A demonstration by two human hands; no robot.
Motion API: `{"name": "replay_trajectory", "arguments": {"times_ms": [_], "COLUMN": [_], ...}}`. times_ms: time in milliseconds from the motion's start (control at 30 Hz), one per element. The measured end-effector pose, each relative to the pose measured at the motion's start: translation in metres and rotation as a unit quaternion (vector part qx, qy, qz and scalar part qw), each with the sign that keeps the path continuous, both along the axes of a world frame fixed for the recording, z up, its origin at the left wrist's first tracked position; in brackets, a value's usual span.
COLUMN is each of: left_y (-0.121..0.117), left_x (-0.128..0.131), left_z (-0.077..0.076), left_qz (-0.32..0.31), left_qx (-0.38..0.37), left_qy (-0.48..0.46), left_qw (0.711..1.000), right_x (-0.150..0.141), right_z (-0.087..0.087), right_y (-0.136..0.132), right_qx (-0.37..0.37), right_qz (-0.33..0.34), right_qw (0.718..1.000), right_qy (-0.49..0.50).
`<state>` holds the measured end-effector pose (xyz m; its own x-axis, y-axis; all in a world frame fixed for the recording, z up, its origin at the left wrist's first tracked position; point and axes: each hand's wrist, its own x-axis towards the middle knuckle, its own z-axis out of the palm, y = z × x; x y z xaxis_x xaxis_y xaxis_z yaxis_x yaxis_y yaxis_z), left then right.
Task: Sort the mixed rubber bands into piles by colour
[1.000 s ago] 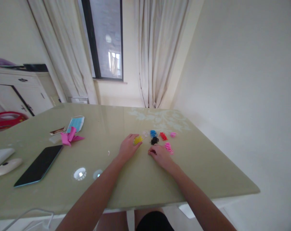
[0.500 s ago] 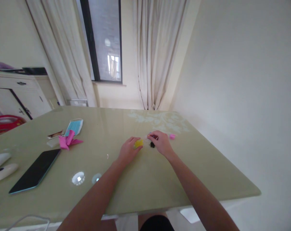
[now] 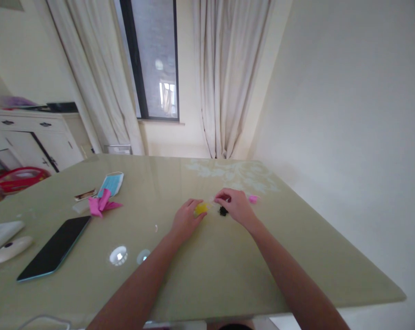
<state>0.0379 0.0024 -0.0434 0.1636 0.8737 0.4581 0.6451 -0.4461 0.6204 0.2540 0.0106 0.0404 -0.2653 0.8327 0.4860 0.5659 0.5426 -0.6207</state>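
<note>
My left hand [image 3: 187,221] rests on the table with thumb and fingers closed around a small yellow object [image 3: 201,208], whose kind I cannot make out. To its right, my right hand [image 3: 237,206] is in a pinch, thumb and fingertips together; whatever they hold is too small or hidden to name. Close to those fingertips, some small clear thing [image 3: 210,200] shows faintly. A small black piece [image 3: 223,211] lies just under the right hand. Beyond that hand is a small bright pink piece [image 3: 253,199].
On the left of the glossy greenish table [image 3: 207,275] lie a dark tablet [image 3: 56,247], a folded pink paper shape [image 3: 102,204], a blue face mask [image 3: 111,184] and a white oval object [image 3: 12,249]. A wall [image 3: 348,137] runs along the right side.
The view has turned slightly left, so things appear further right. My left hand keeps its grip on the yellow object. The right hand stays pinched near the black piece, its fingers slightly shifted.
</note>
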Motion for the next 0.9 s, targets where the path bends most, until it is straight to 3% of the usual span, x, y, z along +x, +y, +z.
{"name": "replay_trajectory", "arguments": {"times_ms": [133,200,300,433,567,700,900], "left_y": [-0.002,-0.007,-0.018,-0.029,-0.026,-0.017,0.001], "left_x": [0.005,0.012,0.025,0.035,0.035,0.045,0.084], "left_z": [0.001,0.005,0.012,0.014,0.005,0.001,0.009], "left_qz": [-0.021,-0.051,-0.098,-0.112,-0.062,-0.042,-0.008], "left_qx": [-0.021,-0.039,-0.065,-0.095,-0.06,-0.01,-0.029], "left_qy": [-0.067,-0.116,-0.148,-0.152,-0.108,0.013,0.143], "left_qw": [0.997,0.991,0.982,0.978,0.99,0.999,0.989], "right_x": [0.01,0.014,0.016,0.019,0.029,0.041,0.046], "right_z": [-0.013,-0.023,-0.033,-0.033,-0.027,-0.029,-0.038], "right_y": [0.002,0.002,0.0,0.0,0.006,0.016,0.022], "right_qx": [0.031,0.002,-0.055,-0.093,-0.088,-0.034,-0.014], "right_qz": [0.011,0.024,0.082,0.112,-0.001,-0.14,-0.166], "right_qw": [0.994,0.989,0.985,0.977,0.956,0.932,0.937], "right_qy": [0.1,0.146,0.14,0.154,0.278,0.333,0.308]}}
